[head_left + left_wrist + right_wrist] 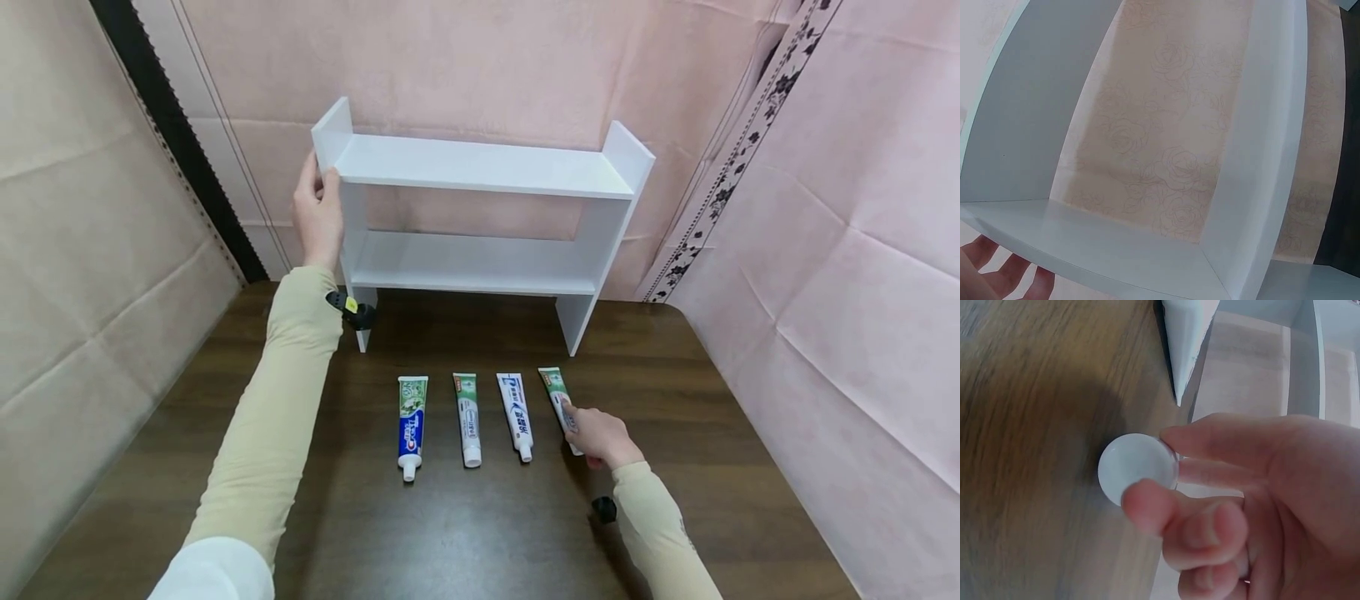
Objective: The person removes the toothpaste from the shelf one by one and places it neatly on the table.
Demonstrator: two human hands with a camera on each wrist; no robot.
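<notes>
A white two-tier shelf [480, 162] stands upright at the back of the table. My left hand [318, 217] grips its left side panel [332, 137]; in the left wrist view, fingers [1007, 275] show along the outside of that panel. On the right, my right hand [602, 437] pinches a green-and-white toothpaste tube [557, 390] near its cap end. The right wrist view has the round white cap [1132, 459] between thumb and finger. To its left lie a blue-and-white tube [515, 412], another green-and-white tube [467, 417] and a blue-and-green Crest tube [412, 421].
The tubes lie in a row on the dark wooden table [450, 542], caps toward me, in front of the shelf's legs. Pale cloth walls [847, 250] close off the back and both sides. Both shelf boards are bare.
</notes>
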